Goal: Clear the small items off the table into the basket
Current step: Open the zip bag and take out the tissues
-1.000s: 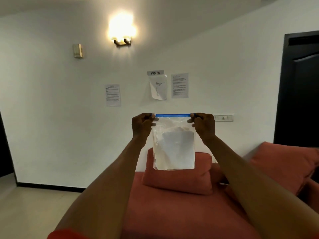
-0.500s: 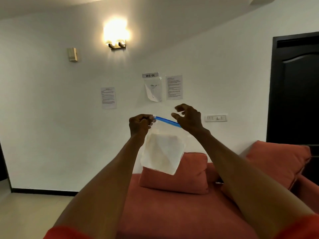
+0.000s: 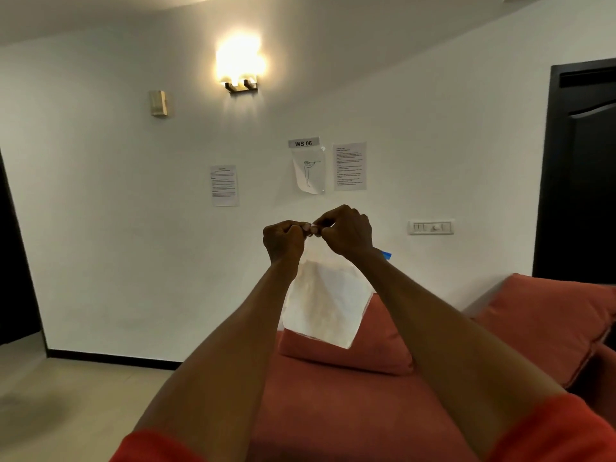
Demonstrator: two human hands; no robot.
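While held up before the wall [image 3: 100,228], a plastic bag [image 3: 325,305] hangs tilted. Its top corner is pinched by the curled fingers of the left hand [image 3: 283,240] and right hand [image 3: 346,231], which touch.

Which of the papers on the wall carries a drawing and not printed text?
The middle sheet, hanging right under the "WS 06" label. It shows a line drawing; the sheets to its left and right carry only text.

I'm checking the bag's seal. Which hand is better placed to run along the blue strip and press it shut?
Probably the right hand: the zip bag's blue strip trails out on its side, behind that wrist. The left hand pinches the same top corner and can anchor it.
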